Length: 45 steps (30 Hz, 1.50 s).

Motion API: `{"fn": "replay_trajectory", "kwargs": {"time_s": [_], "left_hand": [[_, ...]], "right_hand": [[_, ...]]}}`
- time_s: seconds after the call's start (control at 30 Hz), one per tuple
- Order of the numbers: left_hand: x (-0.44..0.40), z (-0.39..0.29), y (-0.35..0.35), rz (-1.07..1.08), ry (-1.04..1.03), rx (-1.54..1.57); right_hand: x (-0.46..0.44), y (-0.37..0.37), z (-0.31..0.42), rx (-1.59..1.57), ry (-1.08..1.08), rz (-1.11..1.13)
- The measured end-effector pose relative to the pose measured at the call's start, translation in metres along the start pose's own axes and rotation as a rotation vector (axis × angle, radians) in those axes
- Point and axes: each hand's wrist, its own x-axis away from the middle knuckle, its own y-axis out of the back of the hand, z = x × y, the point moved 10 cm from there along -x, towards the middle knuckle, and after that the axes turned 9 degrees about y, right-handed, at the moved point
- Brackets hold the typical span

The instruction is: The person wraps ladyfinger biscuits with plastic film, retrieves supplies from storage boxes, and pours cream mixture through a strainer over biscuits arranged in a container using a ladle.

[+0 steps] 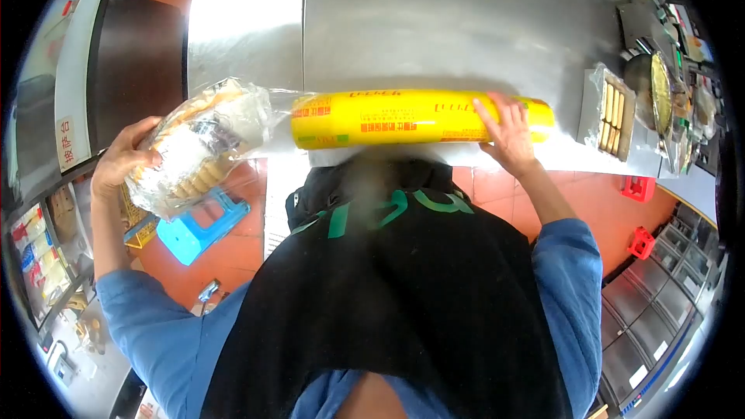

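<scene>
My left hand (128,157) grips a food pack in clear plastic wrap (198,151), held out to the left off the counter's edge. Pale finger-shaped pieces show through the wrap along its lower side; the rest is blurred by glare. A strip of clear film runs from the pack to the left end of a long yellow cling film box (372,118) with red print. The box lies along the counter's near edge. Near its right end my right hand (508,128) holds it, fingers over the top and thumb at the near side.
The steel counter (458,23) stretches ahead. At its right lies a wrapped tray of finger-shaped pieces (609,116), beside other bagged goods (663,101). Below left, a blue plastic stool (206,225) stands on the red tiled floor. Red crates (640,242) sit lower right.
</scene>
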Motion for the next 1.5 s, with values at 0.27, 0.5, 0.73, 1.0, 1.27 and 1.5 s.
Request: {"fn": "replay_trajectory", "kwargs": {"time_s": [0.27, 0.5, 0.73, 1.0, 1.27, 1.5], "left_hand": [[0.022, 0.039, 0.009, -0.005, 0.045, 0.063], [0.056, 0.109, 0.014, -0.22, 0.122, 0.151], [0.057, 0.079, -0.068, -0.076, 0.09, 0.248], [0.008, 0.104, -0.124, 0.126, -0.091, 0.537], [0.001, 0.16, -0.104, 0.201, -0.151, 0.435], [0.012, 0.203, 0.003, 0.073, -0.129, 0.27]], "right_hand": [[0.002, 0.007, 0.004, -0.018, 0.046, -0.106], [-0.026, 0.004, -0.025, 0.04, 0.092, -0.073], [-0.065, -0.004, -0.111, 0.24, 0.091, -0.081], [-0.14, -0.003, 0.09, 0.127, 0.343, 0.129], [-0.128, -0.014, 0.082, 0.16, 0.243, 0.051], [-0.12, -0.014, 0.075, 0.124, 0.141, -0.058]]}}
